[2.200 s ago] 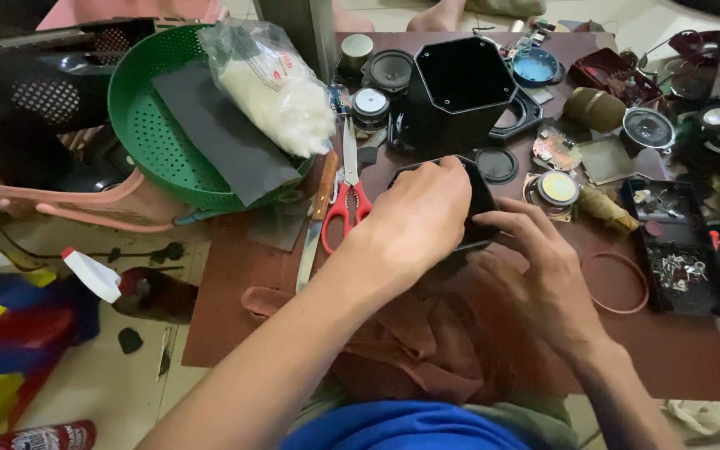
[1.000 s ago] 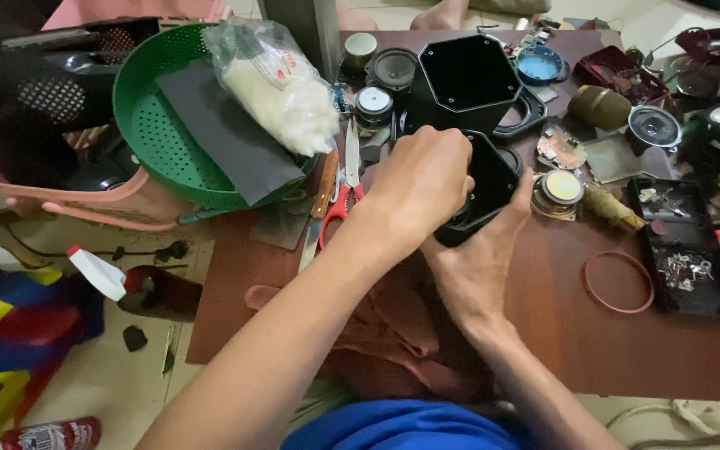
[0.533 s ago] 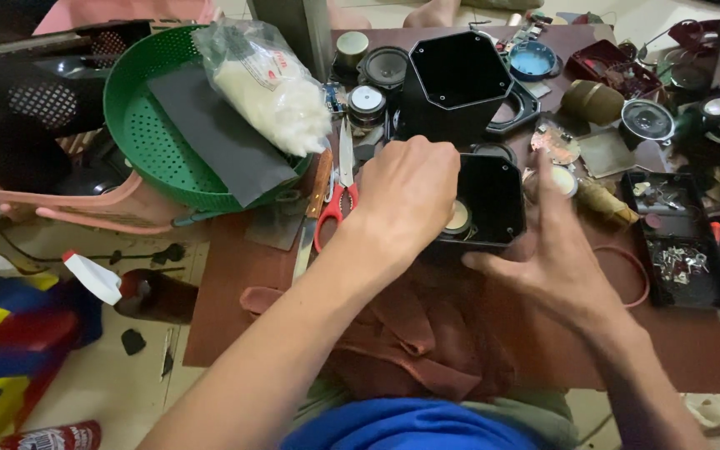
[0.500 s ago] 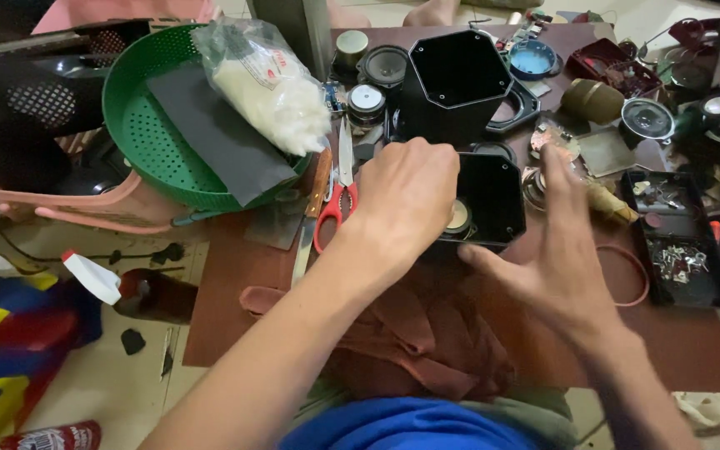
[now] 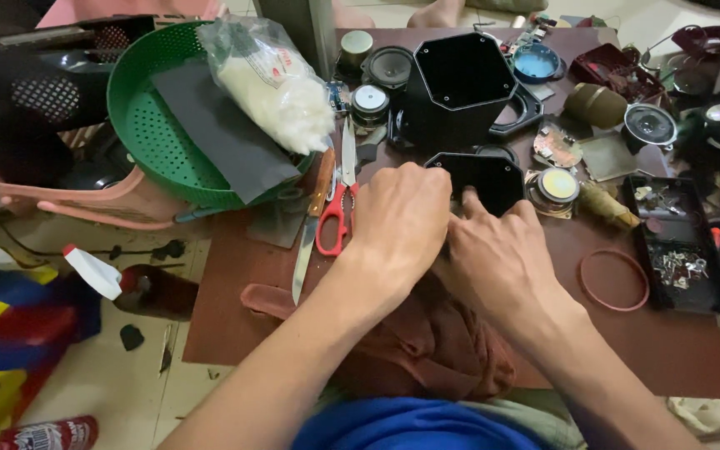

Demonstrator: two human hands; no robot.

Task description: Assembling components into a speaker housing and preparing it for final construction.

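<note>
Both hands now sit together on the small black hexagonal shell (image 5: 485, 179), which lies open side up near the middle of the brown table (image 5: 677, 350), just in front of the taller black hexagonal housing (image 5: 460, 87). Half a sec ago the right hand (image 5: 502, 267) was lifted off w/ fingers spread, out beside the shell; it has since come back in and its fingers now press on the shell's near rim. The left hand (image 5: 402, 221) hasn't moved: it caps the shell's left-near corner, knuckles up, curled over the edge. Grip state: left looks closed over the rim, but its fingertips are hidden under the hand, so can't tell how firmly; right is a fingertip contact on the edge, not a full wrap. The small round part seen inside the shell a moment back is now covered by the hands, so can't say if it's seated. Judging from this, the work has gone from steadying w/ one hand to a two-hand hold on the shell, prob. pressing or adjusting sthg inside. Around it: red-handled scissors (image 5: 337, 212) just left of the left hand, a round speaker driver (image 5: 553, 187) just right of the shell, a thin ring (image 5: 614, 279) toward the right edge, a black parts tray (image 5: 677, 242) at the right edge, a green basket (image 5: 139, 133) overhanging the far-left corner, and a brown cloth (image 5: 427, 350) at the near edge under the wrists.
</note>
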